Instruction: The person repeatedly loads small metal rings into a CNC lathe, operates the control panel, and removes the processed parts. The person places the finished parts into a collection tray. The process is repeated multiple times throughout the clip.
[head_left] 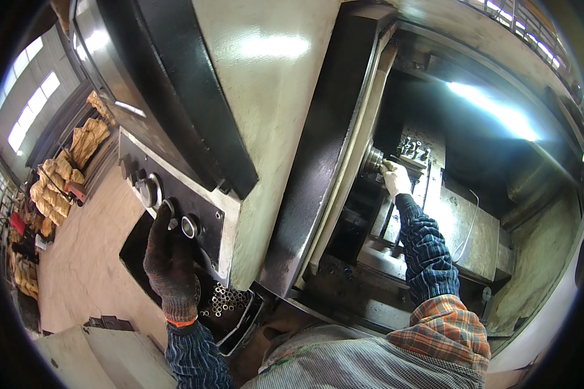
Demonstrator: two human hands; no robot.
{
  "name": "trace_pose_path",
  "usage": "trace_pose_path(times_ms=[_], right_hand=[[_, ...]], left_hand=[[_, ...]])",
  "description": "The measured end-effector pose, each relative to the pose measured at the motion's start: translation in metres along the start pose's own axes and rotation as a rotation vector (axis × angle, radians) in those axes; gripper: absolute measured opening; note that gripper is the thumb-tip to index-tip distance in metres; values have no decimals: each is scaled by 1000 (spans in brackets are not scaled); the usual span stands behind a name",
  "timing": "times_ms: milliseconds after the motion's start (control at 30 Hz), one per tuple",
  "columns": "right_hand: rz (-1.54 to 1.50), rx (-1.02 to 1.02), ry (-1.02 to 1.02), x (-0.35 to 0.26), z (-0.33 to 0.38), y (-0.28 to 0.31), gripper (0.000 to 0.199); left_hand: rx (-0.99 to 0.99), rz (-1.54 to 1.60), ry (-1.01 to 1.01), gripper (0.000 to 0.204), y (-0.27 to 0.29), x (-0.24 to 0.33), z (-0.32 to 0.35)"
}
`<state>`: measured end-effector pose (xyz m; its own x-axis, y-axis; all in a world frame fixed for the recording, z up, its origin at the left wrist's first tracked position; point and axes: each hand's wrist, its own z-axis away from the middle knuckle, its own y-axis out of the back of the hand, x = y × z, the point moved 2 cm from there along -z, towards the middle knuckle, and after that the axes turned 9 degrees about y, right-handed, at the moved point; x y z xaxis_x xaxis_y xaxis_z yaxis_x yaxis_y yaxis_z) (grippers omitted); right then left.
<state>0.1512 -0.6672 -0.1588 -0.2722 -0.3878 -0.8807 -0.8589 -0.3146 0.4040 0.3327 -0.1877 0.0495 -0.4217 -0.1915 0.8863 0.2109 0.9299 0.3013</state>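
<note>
1. The chuck [372, 159] is a round, grey metal disc on the spindle face of the lathe [272, 97], just inside the open machine bay; its centre looks ringed, but detail is too small to tell.
2. Its axis runs sideways out of the headstock toward the tool turret [416, 150], which sits just beside it to the right.
3. The right hand [394, 178], in a pale glove, reaches up to the chuck face with fingers curled; whether it grips a workpiece cannot be told.
4. The left hand [169, 256], in a dark knit glove, has its fingertips on a round knob [169, 209] of the black control panel [175, 194], not closed around anything.
5. Below the panel a bin of short metal tubes [230, 301] stands near the left wrist.
6. The bay is narrow, with room between the door edge and the slanted bed [464, 233].
</note>
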Motion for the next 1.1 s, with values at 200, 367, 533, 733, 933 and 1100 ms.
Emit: trace_pose_path(times_ms=[200,367,533,733,933,1100], right_hand=[[35,-12,20,6,0,5,32],[-515,-83,-173,14,23,27,35],[-734,-357,-149,-9,70,50,39],[-579,-410,-184,-60,100,65,36],[-650,-561,64,-110,118,60,31],[-344,-870,71,-180,175,52,35]], left_hand=[[-24,107,-12,54,-10,2,19],[-48,-241,-42,47,-1,17,38],[-194,-247,-34,65,3,13,28],[-80,-476,-105,62,8,24,38],[-63,-253,42,55,22,15,70],[56,-26,92,48,61,-24,109]])
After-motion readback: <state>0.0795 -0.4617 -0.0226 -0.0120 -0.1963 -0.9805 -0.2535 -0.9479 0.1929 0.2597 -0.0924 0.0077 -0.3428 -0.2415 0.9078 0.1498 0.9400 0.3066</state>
